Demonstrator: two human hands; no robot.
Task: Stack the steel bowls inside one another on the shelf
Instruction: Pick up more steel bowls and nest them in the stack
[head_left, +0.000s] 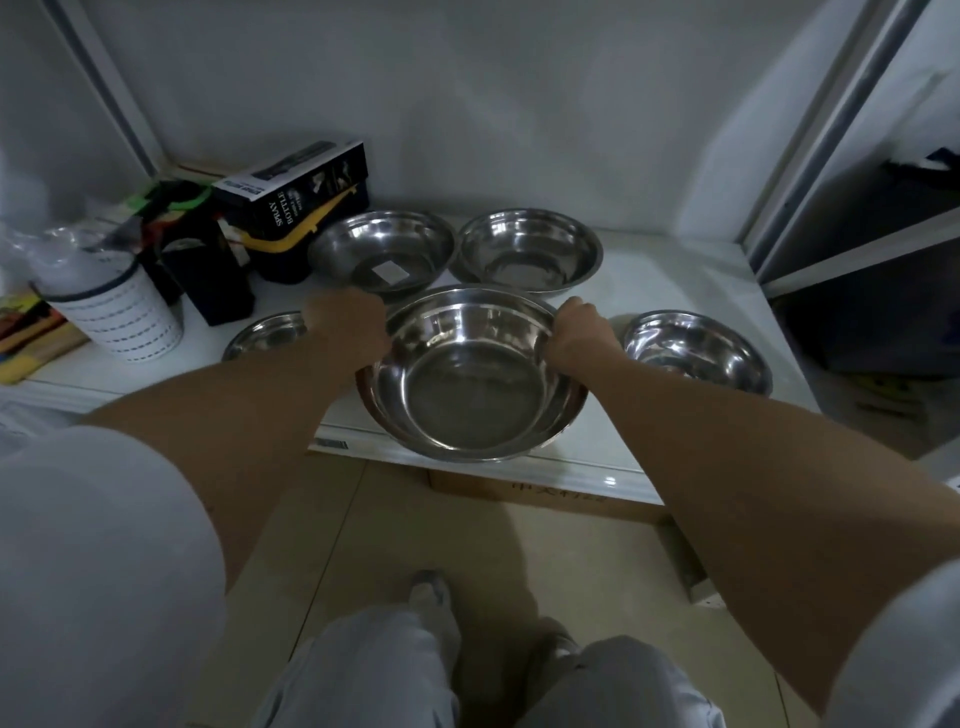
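A large steel bowl (472, 379) is tilted toward me over the front edge of the white shelf (670, 280). My left hand (348, 325) grips its left rim and my right hand (579, 332) grips its right rim. Behind it stand two steel bowls: one with a white sticker inside (382, 254) and one beside it on the right (527, 249). A smaller steel bowl (698, 351) sits at the right front. Another steel bowl (265, 335) at the left front is partly hidden by my left forearm.
A white perforated container (122, 312) with plastic wrap, dark boxes, a spray bottle box (296, 192) and a black-and-yellow case crowd the shelf's left side. A cardboard box (545, 499) lies under the shelf. My feet stand on the tiled floor below.
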